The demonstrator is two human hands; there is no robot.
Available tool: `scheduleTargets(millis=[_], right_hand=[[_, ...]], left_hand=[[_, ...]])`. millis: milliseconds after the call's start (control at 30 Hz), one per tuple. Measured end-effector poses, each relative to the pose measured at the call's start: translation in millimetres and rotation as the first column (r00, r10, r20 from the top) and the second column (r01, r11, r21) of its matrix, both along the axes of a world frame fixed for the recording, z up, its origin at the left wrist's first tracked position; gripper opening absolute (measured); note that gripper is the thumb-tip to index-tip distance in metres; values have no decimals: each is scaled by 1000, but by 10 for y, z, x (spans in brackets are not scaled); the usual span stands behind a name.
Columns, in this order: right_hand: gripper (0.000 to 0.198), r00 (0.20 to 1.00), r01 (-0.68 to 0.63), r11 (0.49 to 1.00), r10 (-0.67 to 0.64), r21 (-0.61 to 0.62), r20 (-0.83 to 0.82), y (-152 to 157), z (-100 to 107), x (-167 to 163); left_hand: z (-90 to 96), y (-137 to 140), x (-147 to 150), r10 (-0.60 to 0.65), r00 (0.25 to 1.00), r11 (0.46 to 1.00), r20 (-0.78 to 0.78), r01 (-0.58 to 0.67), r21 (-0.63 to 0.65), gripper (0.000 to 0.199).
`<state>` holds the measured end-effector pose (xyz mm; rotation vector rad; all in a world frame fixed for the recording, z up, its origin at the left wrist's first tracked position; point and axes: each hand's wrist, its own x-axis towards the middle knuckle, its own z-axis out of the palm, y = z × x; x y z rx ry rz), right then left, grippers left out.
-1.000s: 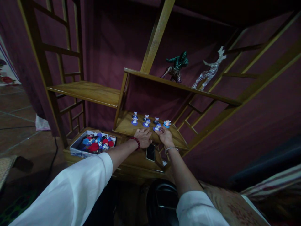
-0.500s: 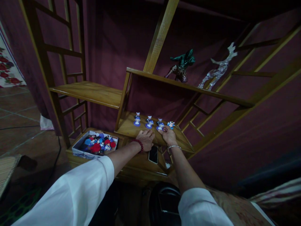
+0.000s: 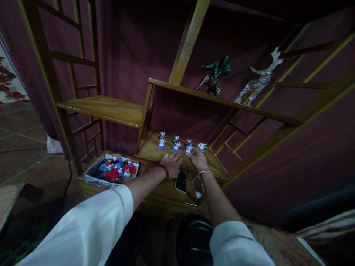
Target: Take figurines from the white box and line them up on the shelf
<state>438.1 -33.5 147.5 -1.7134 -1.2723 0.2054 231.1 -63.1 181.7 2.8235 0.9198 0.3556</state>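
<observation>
My right hand (image 3: 199, 159) has its fingers closed around the side of a small purple-and-white figurine (image 3: 189, 148) standing on the low wooden shelf (image 3: 149, 150). My left hand (image 3: 172, 165) lies flat on the front edge of that shelf, fingers stretched out, holding nothing. Two similar purple figurines stand to the left, a middle one (image 3: 176, 146) and a far-left one (image 3: 161, 143). Behind the purple ones is a row of dark figurines with pale heads (image 3: 176, 139). A blue-and-white figurine (image 3: 202, 147) stands just beyond my right fingers.
An open box (image 3: 90, 178) of red, blue and white figurines sits at the left. A phone (image 3: 181, 182) lies below my left hand. On the upper shelf (image 3: 188, 91) stand a green-and-bronze statue (image 3: 216, 74) and a clear statue (image 3: 257, 83). Lattice sides frame the shelves.
The view has shifted very slightly. The figurine at my right fingers sits marginally differently; both hands are in nearly the same places.
</observation>
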Motion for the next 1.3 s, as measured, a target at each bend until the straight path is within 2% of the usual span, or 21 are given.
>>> scheduleTargets(millis=[400,1100,1300], right_hand=[[31,975,108,977,-67,-187,212,-81,132,-82],[31,970,123,962,-64,-244,236,-62,193,-123],[35,964,102,975,-47,-199,262,-20,119,-72]], left_hand=[[-3,10,-3,-5,1000,1000,-17,5,4,61],[-18,10,-5,-3,999,999,-39,4,44,65],[13,-5,-20,-10,999,999,-50,12,34,67]])
